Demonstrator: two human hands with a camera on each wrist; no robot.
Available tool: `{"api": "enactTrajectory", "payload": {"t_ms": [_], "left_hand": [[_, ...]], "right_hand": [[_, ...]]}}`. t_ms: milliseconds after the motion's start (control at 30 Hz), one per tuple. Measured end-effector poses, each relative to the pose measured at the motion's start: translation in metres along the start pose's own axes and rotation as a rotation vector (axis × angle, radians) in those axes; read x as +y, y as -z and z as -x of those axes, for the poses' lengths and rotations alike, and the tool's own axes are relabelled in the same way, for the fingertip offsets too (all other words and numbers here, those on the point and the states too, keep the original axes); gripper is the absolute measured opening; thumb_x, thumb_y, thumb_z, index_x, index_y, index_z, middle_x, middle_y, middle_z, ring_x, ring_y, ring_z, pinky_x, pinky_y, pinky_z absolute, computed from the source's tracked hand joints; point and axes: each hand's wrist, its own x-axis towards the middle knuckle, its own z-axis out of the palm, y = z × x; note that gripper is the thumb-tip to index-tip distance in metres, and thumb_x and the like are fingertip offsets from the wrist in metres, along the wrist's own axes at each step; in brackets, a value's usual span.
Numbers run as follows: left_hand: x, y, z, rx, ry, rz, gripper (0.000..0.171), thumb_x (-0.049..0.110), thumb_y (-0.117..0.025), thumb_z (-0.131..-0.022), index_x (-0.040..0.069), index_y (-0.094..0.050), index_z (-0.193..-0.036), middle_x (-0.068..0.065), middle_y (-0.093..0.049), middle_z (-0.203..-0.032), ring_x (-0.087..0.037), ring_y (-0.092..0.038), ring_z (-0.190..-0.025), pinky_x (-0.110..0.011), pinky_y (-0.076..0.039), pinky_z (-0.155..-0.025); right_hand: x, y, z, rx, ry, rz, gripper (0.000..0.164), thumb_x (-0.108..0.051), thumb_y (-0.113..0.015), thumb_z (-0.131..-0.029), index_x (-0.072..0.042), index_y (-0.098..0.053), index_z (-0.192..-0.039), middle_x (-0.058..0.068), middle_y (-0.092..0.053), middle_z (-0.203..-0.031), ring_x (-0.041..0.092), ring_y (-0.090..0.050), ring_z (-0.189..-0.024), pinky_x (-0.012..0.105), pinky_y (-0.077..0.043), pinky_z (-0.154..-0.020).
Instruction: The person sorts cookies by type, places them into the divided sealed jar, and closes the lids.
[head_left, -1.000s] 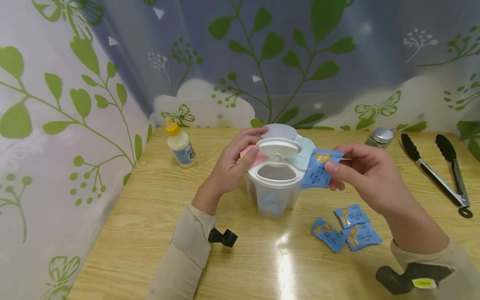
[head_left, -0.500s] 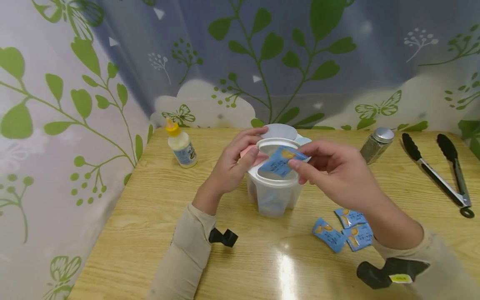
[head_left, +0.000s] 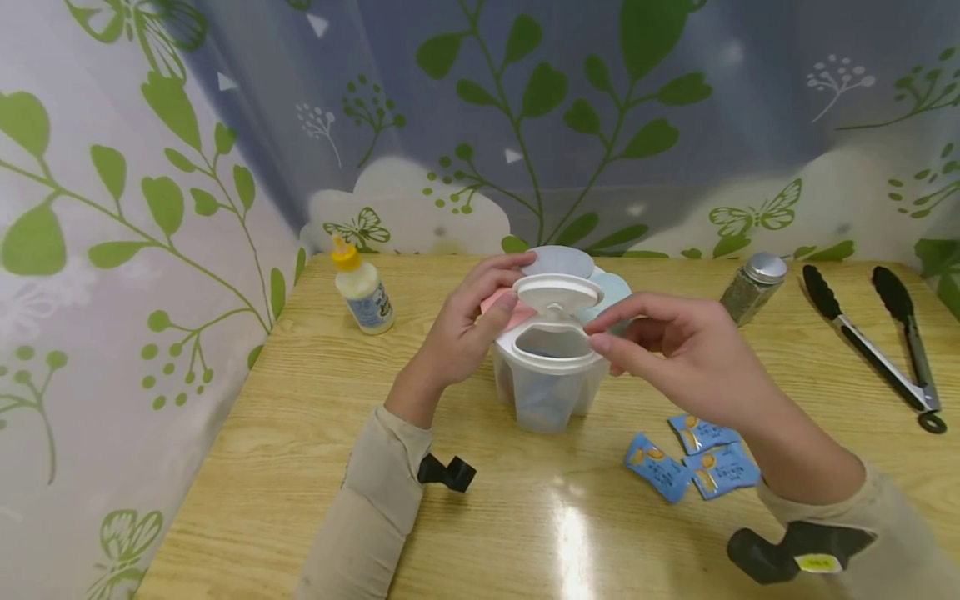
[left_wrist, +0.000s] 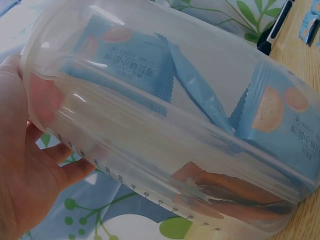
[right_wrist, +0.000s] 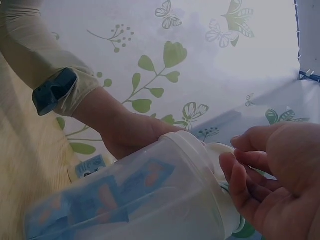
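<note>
A translucent storage container (head_left: 548,398) with pink, grey-blue and pale green lids stands mid-table, its white front flap lid (head_left: 558,292) raised over the front opening. My left hand (head_left: 472,329) grips its left side, thumb on top at the pink lid (head_left: 513,310). At the right edge of the opening hovers my right hand (head_left: 675,342), thumb and forefinger near each other with nothing between them. Through the wall in the left wrist view show several blue biscuit packets (left_wrist: 125,65) and, in another compartment, brown packets (left_wrist: 235,192). Blue biscuit packets (head_left: 658,468) also lie on the table below my right hand.
On the left stands a glue bottle (head_left: 365,296) with a yellow cap. A glass jar (head_left: 752,290) with a silver lid is at the back right, beside black-tipped tongs (head_left: 870,350). A patterned curtain (head_left: 600,125) closes off the table's back.
My right hand has carried a blue biscuit packet left to the front opening and let it go inside, then drawn back slightly right. The left hand has kept its grip.
</note>
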Motion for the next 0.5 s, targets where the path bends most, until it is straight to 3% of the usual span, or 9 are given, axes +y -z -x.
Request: {"api": "enactTrajectory", "payload": {"t_ms": [267,500], "left_hand": [[0.0,0.0,-0.001,0.005,-0.008,-0.007,0.06,0.053,-0.038,-0.104,-0.001,-0.064,-0.11,-0.017,-0.051,-0.145,-0.024,-0.043,-0.141,-0.041,-0.036,-0.117],[0.0,0.0,0.0,0.004,-0.004,-0.002,0.061,0.054,-0.038,-0.104,-0.002,-0.064,-0.109,-0.017,-0.051,-0.145,-0.023,-0.043,-0.141,-0.04,-0.037,-0.117]], "right_hand": [[0.006,0.017,0.01,-0.037,0.024,-0.127,0.021,0.013,-0.066,-0.087,0.001,-0.069,-0.104,0.003,-0.071,-0.081,0.015,-0.066,-0.062,0.024,-0.055,-0.057],[0.016,0.031,0.027,-0.066,-0.035,-0.108,0.025,0.015,-0.064,-0.088,0.0,-0.068,-0.108,0.002,-0.072,-0.1,0.015,-0.067,-0.066,0.025,-0.056,-0.059]]}}
